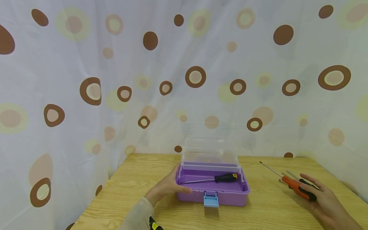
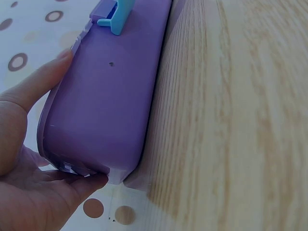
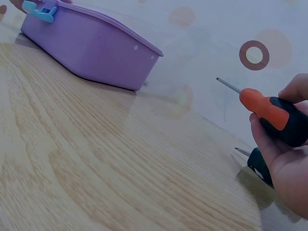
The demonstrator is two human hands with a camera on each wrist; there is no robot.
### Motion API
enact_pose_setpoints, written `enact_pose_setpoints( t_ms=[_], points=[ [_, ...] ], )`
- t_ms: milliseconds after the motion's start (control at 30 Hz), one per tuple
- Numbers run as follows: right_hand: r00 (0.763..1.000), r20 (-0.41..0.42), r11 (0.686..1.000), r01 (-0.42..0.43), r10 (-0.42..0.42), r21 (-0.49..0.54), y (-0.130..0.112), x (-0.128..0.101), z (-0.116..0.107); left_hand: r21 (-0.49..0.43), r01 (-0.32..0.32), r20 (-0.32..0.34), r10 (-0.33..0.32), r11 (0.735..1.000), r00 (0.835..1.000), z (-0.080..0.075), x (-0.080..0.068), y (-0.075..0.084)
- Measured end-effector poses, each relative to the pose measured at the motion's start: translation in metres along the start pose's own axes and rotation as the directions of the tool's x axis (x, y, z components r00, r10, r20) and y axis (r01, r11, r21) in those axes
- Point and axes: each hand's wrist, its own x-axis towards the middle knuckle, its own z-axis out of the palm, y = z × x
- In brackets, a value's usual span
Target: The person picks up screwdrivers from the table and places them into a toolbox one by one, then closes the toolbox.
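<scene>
Plainly, a purple box (image 1: pixel 198 196) was set on a wooden table (image 1: pixel 135 179), taken here as the centre of the clock. Its transparent lid (image 1: pixel 210 155) was raised at twelve o'clock, and its light-blue latch (image 1: pixel 211 199) was seen at six. Inside, a black-handled screwdriver (image 1: pixel 226 178) was laid with its tip towards nine and its yellow-marked handle end towards three. At nine o'clock the box was gripped by the left hand (image 1: pixel 168 188), its thumb pressed at the front rim and its fingers bent about the end. At three o'clock an orange-and-black screwdriver (image 1: pixel 297 187) was held by the handle between thumb and fingers of the right hand (image 1: pixel 326 203), its tip pointed towards ten. Beneath that hand, a dark green handle (image 3: pixel 258 166) was partly hidden. Behind everything, a dotted curtain (image 1: pixel 212 95) was hung.
</scene>
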Motion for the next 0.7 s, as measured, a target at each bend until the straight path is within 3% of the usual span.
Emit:
enact_pose_setpoints(
  t_ms=[200,400,633,700],
  points=[
    [0.99,0.137,0.996,0.014,-0.026,0.085,-0.002,-0.002,0.0,-0.008,0.0,0.004,0.0,1.0,1.0,0.0,0.001,-0.001],
    [0.954,0.294,0.991,0.02,-0.058,0.131,-0.003,0.0,0.005,-0.002,0.001,-0.002,-0.001,1.0,1.0,0.0,0.0,-0.002],
    [0.94,0.336,0.993,0.015,-0.054,0.117,-0.002,0.002,0.014,-0.005,0.0,0.001,0.0,1.0,1.0,0.0,0.0,-0.001],
    [0.918,0.393,0.992,0.009,-0.059,0.129,-0.001,0.003,0.016,0.0,-0.001,0.001,0.001,1.0,1.0,0.0,0.0,0.0]
  ],
)
